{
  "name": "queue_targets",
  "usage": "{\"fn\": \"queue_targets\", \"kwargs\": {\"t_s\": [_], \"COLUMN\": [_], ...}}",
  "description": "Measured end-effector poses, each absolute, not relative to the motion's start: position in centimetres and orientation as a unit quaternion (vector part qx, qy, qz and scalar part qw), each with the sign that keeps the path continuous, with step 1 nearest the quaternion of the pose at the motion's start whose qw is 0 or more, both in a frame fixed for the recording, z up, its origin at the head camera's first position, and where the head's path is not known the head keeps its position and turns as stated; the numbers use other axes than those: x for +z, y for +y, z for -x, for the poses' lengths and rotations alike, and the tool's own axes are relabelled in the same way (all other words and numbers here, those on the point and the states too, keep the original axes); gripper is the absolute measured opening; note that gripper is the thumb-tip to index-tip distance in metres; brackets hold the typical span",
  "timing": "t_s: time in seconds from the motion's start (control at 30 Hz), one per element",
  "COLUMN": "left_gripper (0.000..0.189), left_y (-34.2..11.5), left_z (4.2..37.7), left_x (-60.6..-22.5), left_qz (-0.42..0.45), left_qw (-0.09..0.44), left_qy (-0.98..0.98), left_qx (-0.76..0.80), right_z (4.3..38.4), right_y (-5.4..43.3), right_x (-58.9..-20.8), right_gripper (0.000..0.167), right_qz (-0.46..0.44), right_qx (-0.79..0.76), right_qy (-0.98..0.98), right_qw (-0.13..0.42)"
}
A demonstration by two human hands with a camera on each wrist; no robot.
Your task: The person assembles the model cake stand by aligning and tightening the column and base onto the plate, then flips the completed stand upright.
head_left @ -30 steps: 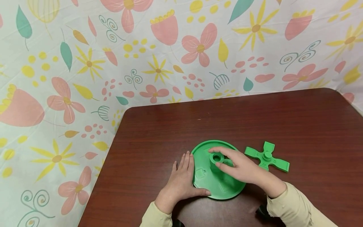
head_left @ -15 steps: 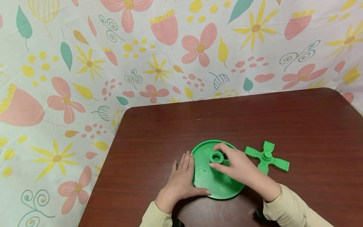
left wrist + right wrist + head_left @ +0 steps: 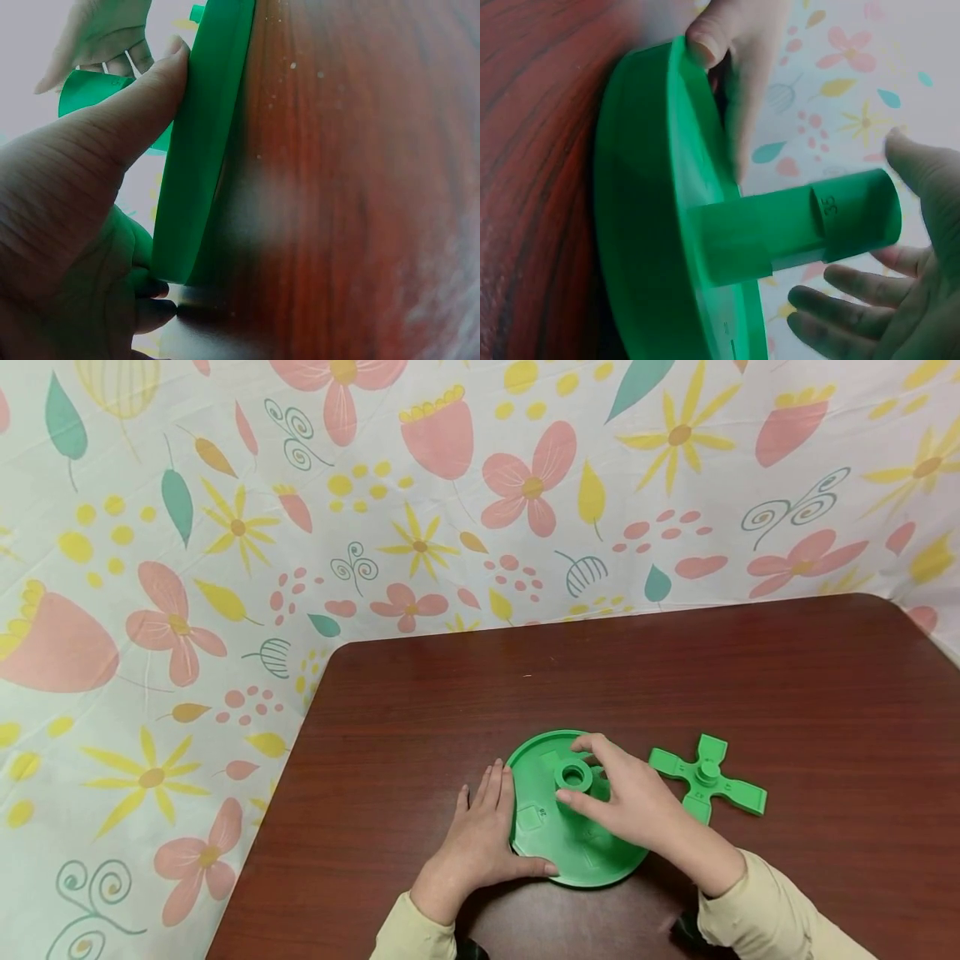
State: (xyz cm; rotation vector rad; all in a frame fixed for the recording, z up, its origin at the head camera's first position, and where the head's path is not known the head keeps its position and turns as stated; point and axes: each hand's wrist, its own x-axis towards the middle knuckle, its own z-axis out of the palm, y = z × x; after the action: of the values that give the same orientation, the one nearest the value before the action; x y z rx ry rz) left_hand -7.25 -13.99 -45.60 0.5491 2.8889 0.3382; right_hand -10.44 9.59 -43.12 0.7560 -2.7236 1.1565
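A green round base (image 3: 536, 852) with a raised rim lies on the table. From its middle rises a green tube (image 3: 573, 775) with a hollow top, marked "35" in the right wrist view. My left hand (image 3: 483, 843) rests against the base's left side, fingers straight along the rim and thumb on the near edge. Around the tube's top stands my right hand (image 3: 637, 802), thumb and fingers spread. In the right wrist view the right thumb (image 3: 922, 161) is apart from the tube; whether a finger touches its far side cannot be told.
To the right of the base lies a green four-armed cross piece (image 3: 708, 774) with a round stub at its centre. The brown table (image 3: 450, 693) has rounded far corners. Behind it hangs a white flower-printed cloth (image 3: 450, 527).
My right thumb has shifted left and its index finger right and away, so the hand has turned about the tube and spread wider. My left hand and the base have stayed put.
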Motion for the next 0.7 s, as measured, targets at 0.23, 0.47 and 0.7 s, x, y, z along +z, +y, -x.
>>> {"fn": "queue_targets", "kwargs": {"t_s": [0.23, 0.47, 0.7], "left_gripper": [0.135, 0.135, 0.135], "left_y": [-14.0, -13.9, -14.0], "left_z": [7.3, 7.3, 7.3], "left_x": [-45.6, -45.6, -45.7], "left_qz": [-0.187, -0.182, -0.18], "left_qw": [0.09, 0.098, 0.101], "left_qy": [0.971, 0.972, 0.971], "left_qx": [0.116, 0.115, 0.121], "right_z": [11.3, 11.7, 11.4], "right_y": [10.6, 10.9, 10.7], "right_x": [-43.4, -43.7, -43.6], "right_gripper": [0.049, 0.046, 0.043], "right_qz": [-0.332, -0.358, -0.325], "right_qx": [0.467, 0.481, 0.455], "right_qy": [-0.819, -0.799, -0.829], "right_qw": [-0.013, -0.04, -0.028]}}
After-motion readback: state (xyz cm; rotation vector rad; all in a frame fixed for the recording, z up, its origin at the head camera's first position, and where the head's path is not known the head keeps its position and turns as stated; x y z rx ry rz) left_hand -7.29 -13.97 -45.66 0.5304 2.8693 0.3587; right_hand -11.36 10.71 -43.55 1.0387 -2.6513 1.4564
